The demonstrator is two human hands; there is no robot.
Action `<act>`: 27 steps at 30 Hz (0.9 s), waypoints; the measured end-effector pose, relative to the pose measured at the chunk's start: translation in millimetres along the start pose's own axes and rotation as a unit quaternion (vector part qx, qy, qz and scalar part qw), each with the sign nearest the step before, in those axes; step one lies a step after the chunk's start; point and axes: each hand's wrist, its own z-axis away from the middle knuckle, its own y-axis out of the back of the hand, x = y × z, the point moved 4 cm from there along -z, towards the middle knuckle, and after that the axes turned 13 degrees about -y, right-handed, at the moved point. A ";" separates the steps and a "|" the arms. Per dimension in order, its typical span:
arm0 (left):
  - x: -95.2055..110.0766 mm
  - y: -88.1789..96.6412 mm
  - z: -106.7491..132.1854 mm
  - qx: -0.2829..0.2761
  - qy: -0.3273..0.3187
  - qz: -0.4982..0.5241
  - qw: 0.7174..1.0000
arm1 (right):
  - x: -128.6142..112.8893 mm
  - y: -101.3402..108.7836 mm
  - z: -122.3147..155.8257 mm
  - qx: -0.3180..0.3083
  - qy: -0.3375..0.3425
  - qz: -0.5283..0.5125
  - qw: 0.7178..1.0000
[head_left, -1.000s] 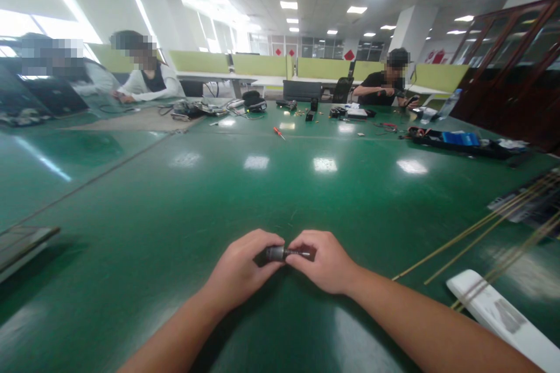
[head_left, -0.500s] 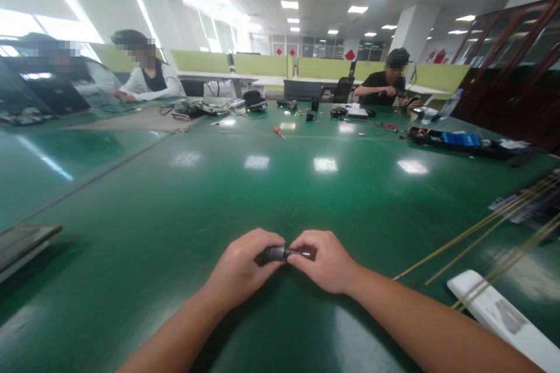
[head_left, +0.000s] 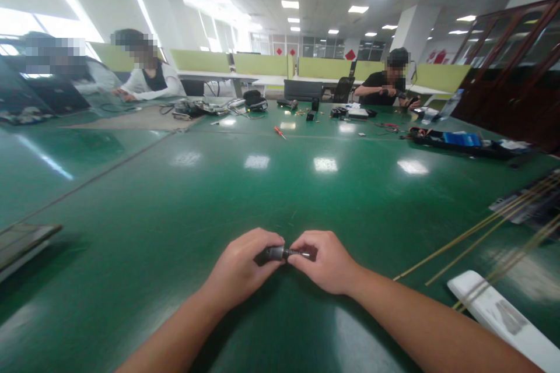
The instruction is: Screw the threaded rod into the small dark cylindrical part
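Just above the green table (head_left: 280, 198), my two hands meet at a small dark grey cylindrical piece (head_left: 275, 253). My left hand (head_left: 242, 268) is closed around its thicker body, thumb below and fingers above. My right hand (head_left: 327, 263) pinches a narrower dark part (head_left: 308, 254) with a shiny metal bit, in line with the cylinder and seemingly joined to it. What kind of thing it is I cannot make out, since the fingers cover much of it.
Thin yellowish sticks (head_left: 464, 227) and a white elongated object (head_left: 503, 315) lie at the right. A flat panel (head_left: 28, 245) is at the left edge. Farther off are an orange screwdriver (head_left: 279, 132), a black tray (head_left: 464, 143) and several seated people.
Both hands keep nearly the same place and grip on the dark piece. The person at the far right has shifted their hands slightly.
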 end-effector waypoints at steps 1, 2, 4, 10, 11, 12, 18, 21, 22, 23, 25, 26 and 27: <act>-0.1 -0.1 0.1 0.001 -0.001 -0.001 1.000 | 0.4 -0.2 0.0 0.001 0.000 0.003 1.000; -0.2 -0.2 0.1 0.001 -0.003 -0.002 1.000 | 0.8 -0.4 -0.1 0.002 -0.001 0.006 1.000; -0.2 -0.1 0.0 0.002 -0.005 -0.004 1.000 | 1.4 -0.6 -0.4 0.002 -0.003 0.009 1.000; -1.2 0.2 0.6 0.001 -0.005 -0.004 1.000 | 0.3 0.6 0.0 0.004 -0.006 0.004 1.000; -1.7 0.2 1.1 0.001 -0.005 -0.004 1.000 | 0.0 0.9 0.3 0.005 -0.006 0.002 1.000; -2.2 0.0 1.6 0.000 -0.005 -0.003 1.000 | -0.2 1.2 0.6 0.006 -0.006 0.001 1.000; -3.2 -0.1 1.9 0.001 -0.004 0.000 1.000 | 0.2 1.2 0.8 0.006 -0.005 -0.004 1.000; -0.9 1.1 -0.1 -0.001 -0.006 -0.005 1.000 | 1.4 0.6 0.5 0.008 0.000 -0.004 1.000; -0.1 1.6 -0.8 -0.001 -0.005 -0.007 1.000 | 1.9 0.4 0.6 0.009 0.001 -0.004 1.000; 0.8 2.1 -1.4 0.001 -0.006 -0.007 1.000 | 2.3 0.2 0.7 0.011 0.001 -0.005 1.000; 1.9 2.9 -2.1 0.005 -0.005 -0.004 1.000 | 2.8 0.1 1.1 0.014 0.002 -0.007 1.000; 2.0 3.1 -2.1 0.007 -0.005 -0.001 1.000 | 2.7 0.0 1.4 0.014 0.003 -0.008 1.000; 1.8 3.1 -1.9 0.009 -0.006 0.000 1.000 | 2.5 0.2 1.6 0.016 0.003 -0.010 1.000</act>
